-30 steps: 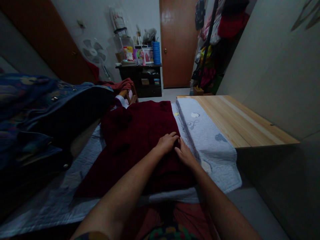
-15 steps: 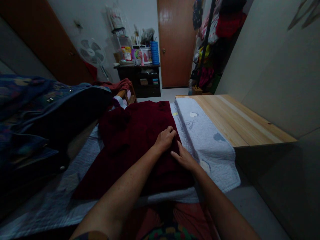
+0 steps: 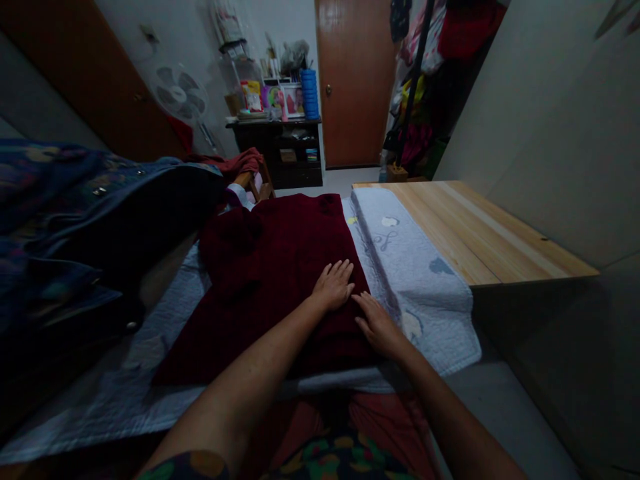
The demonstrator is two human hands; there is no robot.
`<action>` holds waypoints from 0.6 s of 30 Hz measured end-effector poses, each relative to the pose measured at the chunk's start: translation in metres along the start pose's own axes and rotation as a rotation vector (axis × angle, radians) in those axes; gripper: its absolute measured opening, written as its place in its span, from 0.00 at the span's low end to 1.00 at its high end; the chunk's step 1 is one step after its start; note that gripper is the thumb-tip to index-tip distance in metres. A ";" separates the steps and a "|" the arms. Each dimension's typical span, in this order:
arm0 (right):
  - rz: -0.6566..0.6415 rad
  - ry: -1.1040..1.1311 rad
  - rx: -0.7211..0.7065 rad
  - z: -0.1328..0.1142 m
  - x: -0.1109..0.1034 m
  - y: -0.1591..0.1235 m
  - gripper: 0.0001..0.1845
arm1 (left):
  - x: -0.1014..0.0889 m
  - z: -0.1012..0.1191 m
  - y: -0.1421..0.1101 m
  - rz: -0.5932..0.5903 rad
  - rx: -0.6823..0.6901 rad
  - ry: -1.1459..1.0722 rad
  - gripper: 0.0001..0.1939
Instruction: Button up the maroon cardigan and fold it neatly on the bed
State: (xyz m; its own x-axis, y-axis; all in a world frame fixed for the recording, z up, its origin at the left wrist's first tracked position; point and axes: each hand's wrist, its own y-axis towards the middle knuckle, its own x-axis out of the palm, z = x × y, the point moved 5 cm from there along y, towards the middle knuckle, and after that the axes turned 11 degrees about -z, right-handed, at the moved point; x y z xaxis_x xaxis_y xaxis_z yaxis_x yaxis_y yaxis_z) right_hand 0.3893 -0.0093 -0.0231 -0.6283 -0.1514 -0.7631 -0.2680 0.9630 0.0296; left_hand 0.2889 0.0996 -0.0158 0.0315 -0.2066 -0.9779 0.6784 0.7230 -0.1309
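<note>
A dark red garment (image 3: pixel 280 267), its exact kind unclear in the dim light, lies spread over a pale quilted cover (image 3: pixel 425 293). Flat on the garment near its right edge rests my left hand (image 3: pixel 335 285), fingers stretched out. Just beside it, my right hand (image 3: pixel 380 325) touches the garment's right border with its fingers extended and thumb apart. The two hands nearly meet at the fingertips. Neither holds anything.
Denim clothing (image 3: pixel 100 193) is heaped at the left. Bare wooden boards (image 3: pixel 490 233) extend right of the cover. Farther back are a white fan (image 3: pixel 181 93), a dark shelf (image 3: pixel 280 157) with various items, a closed door (image 3: pixel 353 87) and hanging clothes (image 3: pixel 425 100).
My left hand has gone from curled fingers to flat, spread ones on the garment. My right hand has shifted slightly nearer to me. The view has tilted a little downward.
</note>
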 end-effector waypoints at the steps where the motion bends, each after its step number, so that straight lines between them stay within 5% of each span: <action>1: 0.008 -0.014 0.002 -0.001 -0.001 -0.004 0.28 | 0.000 0.001 0.000 0.010 -0.004 0.005 0.29; 6: 0.027 -0.047 0.042 -0.007 -0.009 -0.013 0.21 | -0.006 0.005 -0.002 0.021 -0.019 -0.014 0.29; 12: 0.030 -0.059 0.060 -0.007 -0.015 -0.018 0.20 | -0.004 0.013 -0.043 -0.250 0.020 -0.146 0.34; 18: 0.084 -0.150 0.017 -0.021 -0.025 0.003 0.21 | 0.003 0.022 -0.089 -0.136 0.032 -0.075 0.38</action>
State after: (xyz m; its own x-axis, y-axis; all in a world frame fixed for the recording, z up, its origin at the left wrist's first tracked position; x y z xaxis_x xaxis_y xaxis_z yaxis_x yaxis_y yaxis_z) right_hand 0.3885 -0.0072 0.0098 -0.5318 -0.0368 -0.8461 -0.2061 0.9746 0.0872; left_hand 0.2446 0.0198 -0.0030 -0.0087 -0.3509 -0.9364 0.7034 0.6634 -0.2552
